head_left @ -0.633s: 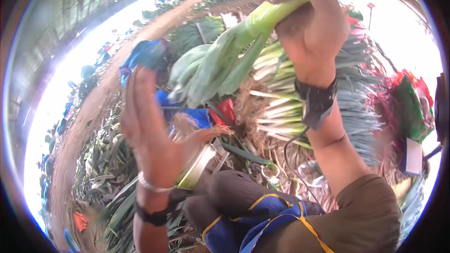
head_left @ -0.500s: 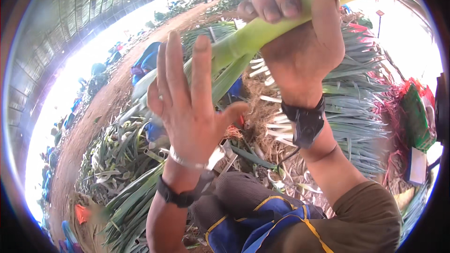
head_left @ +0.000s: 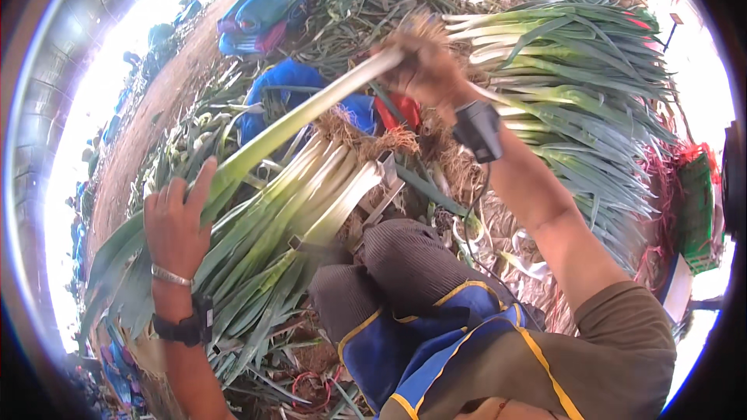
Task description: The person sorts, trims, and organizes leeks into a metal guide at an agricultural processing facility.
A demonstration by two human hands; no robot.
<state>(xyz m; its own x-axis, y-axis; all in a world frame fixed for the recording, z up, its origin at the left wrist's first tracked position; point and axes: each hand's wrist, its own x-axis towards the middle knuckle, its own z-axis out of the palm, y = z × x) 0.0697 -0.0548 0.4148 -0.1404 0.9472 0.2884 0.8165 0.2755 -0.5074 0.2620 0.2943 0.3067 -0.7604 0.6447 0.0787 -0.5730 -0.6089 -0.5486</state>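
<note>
My right hand (head_left: 426, 68) grips the white root end of a long leek (head_left: 307, 113), held out over the ground. My left hand (head_left: 180, 222) closes around the same leek lower down, where its green leaves begin. The leek slants from upper right to lower left. Just below it lies a bundle of trimmed leeks (head_left: 299, 214), with roots toward the upper right. Both wrists wear dark bands, and the left one also has a metal bangle.
A large heap of leeks (head_left: 580, 78) lies at the right. Blue sacks (head_left: 292, 82) and a red item (head_left: 398, 113) sit behind the bundle. My knees in dark trousers and a blue apron (head_left: 420, 327) fill the lower middle. A dirt path (head_left: 167, 93) runs at the left.
The leek has swung down from near my face to a low slant above the bundle. My left hand, open before, now grips its leafy part.
</note>
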